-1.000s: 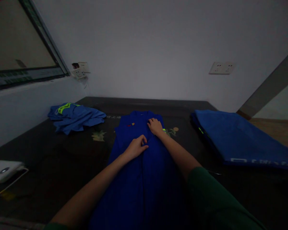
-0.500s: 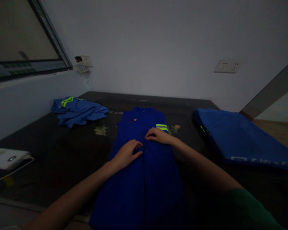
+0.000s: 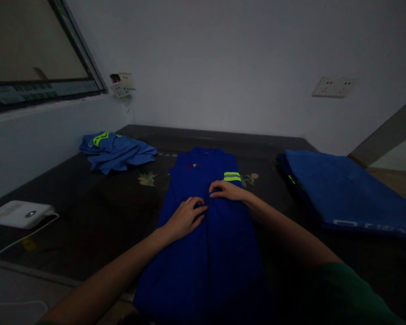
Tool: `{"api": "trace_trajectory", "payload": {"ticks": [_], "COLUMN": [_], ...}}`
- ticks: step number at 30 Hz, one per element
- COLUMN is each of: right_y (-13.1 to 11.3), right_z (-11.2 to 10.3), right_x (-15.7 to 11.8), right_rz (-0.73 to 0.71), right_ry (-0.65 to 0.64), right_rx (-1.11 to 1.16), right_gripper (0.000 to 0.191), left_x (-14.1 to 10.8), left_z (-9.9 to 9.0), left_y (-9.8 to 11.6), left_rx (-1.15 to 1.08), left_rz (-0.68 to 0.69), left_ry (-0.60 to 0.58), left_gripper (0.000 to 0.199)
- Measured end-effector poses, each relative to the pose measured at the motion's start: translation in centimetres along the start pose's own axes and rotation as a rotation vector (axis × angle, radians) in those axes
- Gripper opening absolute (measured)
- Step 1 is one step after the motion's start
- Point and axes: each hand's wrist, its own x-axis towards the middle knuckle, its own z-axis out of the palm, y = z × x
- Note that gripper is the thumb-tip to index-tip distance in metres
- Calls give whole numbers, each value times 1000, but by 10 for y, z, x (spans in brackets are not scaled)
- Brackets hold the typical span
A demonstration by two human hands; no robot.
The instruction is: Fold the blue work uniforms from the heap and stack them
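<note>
A dark blue work jacket (image 3: pixel 189 266) lies front up on the dark table, its collar away from me. It has a small red and yellow emblem on the chest and a yellow-green and silver band on one sleeve. My left hand (image 3: pixel 186 217) rests on the jacket left of the front seam, fingers bent and thumb apart from them. Just beyond it, my right hand (image 3: pixel 228 190) is at the seam below the sleeve band. Its fingers and thumb are bent together at the cloth; the fingertips' exact hold is hard to see in the dim light.
A crumpled blue garment (image 3: pixel 120 153) lies at the table's (image 3: pixel 98 212) back left. Folded blue garments (image 3: pixel 345 189) are stacked on the right. A white device (image 3: pixel 20 214) with a cable sits at the left edge. Wall sockets (image 3: pixel 334 87) are behind.
The view has shifted slightly, so everything appears a little further right. My left hand's fingers have come slightly closer to the front seam. My right hand stays at nearly the same place on the jacket.
</note>
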Motion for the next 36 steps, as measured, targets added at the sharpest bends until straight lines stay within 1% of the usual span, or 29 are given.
{"api": "trace_trajectory", "payload": {"ticks": [6, 11, 14, 19, 23, 25, 27, 29, 31, 33, 35, 36], "right_y": [-1, 1, 2, -3, -9, -9, -5, 4, 15, 27, 36, 40], "right_z": [-2, 11, 20, 28, 29, 27, 24, 19, 14, 8, 4, 2], "right_x": [3, 6, 3, -5, -8, -8, -9, -9, -8, -4, 0, 3], "right_rz": [-51, -31, -28, -33, -41, -63, -64, -15, 101, 250, 383, 434], "right_ry": [-83, -74, -23, 131, 185, 216, 294, 386, 443, 427, 371, 343], "right_rx": [-103, -242, -325, -401, -437, -429, -399, -402, -462, -540, -611, -643], "right_gripper": [15, 14, 13, 15, 17, 21, 30, 41, 50, 59, 65, 67], "left_x": [1, 1, 0, -1, -2, 0, 3, 9, 15, 20, 21, 21], "left_z": [-1, -2, 0, 1, -1, -2, -2, 0, 2, 7, 13, 16], "left_y": [0, 0, -2, -2, 7, 13, 18, 21, 22, 20, 18, 17], "left_rx": [36, 71, 57, -29, 72, 90, 86, 96, 122, 146, 166, 174], "left_rz": [8, 5, 6, -30, 22, 26, 31, 43, 48, 36, 12, 2], "left_ry": [-29, -59, -71, -14, -37, -17, 18, 24, -18, -85, -138, -153], "left_gripper": [31, 30, 30, 34, 36, 34, 31, 31, 37, 53, 70, 74]}}
